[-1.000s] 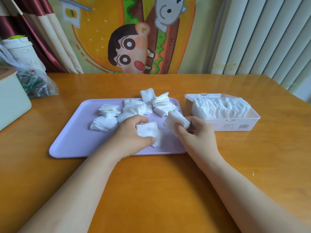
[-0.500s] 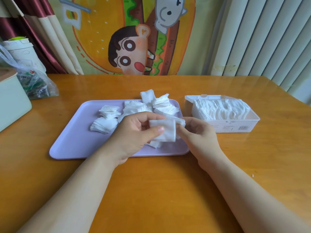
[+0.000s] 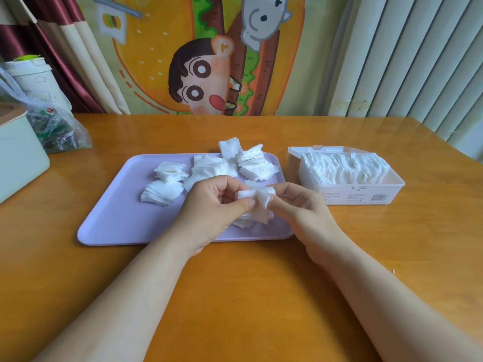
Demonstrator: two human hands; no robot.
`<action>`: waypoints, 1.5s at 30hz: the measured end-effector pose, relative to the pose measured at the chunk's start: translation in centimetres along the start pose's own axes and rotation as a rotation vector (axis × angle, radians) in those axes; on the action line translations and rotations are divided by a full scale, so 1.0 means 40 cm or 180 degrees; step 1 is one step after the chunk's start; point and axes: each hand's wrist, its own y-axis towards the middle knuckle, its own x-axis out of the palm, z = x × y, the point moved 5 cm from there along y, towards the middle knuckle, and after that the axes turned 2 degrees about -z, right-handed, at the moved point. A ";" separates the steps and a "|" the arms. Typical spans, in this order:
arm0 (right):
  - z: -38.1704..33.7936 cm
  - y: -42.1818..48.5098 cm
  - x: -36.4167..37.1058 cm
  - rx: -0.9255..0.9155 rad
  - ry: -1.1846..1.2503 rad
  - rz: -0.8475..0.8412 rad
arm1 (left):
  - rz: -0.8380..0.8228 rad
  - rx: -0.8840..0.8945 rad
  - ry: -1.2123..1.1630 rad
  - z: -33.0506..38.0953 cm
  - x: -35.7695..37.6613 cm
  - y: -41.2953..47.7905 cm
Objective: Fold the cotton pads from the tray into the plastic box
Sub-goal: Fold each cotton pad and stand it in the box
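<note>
Both hands, left hand (image 3: 211, 205) and right hand (image 3: 300, 207), pinch one cotton pad (image 3: 254, 198) between them; a loose pinch could let its fold spring open.

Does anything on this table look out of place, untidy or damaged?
Only small things. One cotton pad at the far edge of the tray sticks out past its rim, and the piles beside it lie fanned. A white speck lies on the bare table. Nothing looks spilled or damaged.
</note>
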 end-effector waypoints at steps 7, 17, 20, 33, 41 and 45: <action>-0.003 -0.008 0.006 0.0084 -0.0035 0.0292 | 0.0428 -0.0045 0.0499 0.002 -0.023 0.006; 0.015 0.001 -0.028 -0.0003 -0.0416 0.1153 | -0.0463 -0.0022 0.2256 -0.019 -0.026 0.005; 0.016 -0.001 -0.026 -0.0025 -0.0503 0.1147 | -0.0498 -0.0057 0.2143 -0.022 -0.023 0.004; 0.016 -0.002 -0.026 -0.0064 -0.0581 0.1178 | 0.0113 -0.0129 0.1075 -0.003 -0.042 0.006; 0.017 0.001 -0.026 -0.0030 -0.0630 0.1083 | 0.0647 0.0383 0.1226 0.025 -0.054 0.009; 0.017 0.000 -0.027 0.0050 -0.0453 0.1034 | 0.0807 0.0497 0.0616 0.046 -0.064 0.005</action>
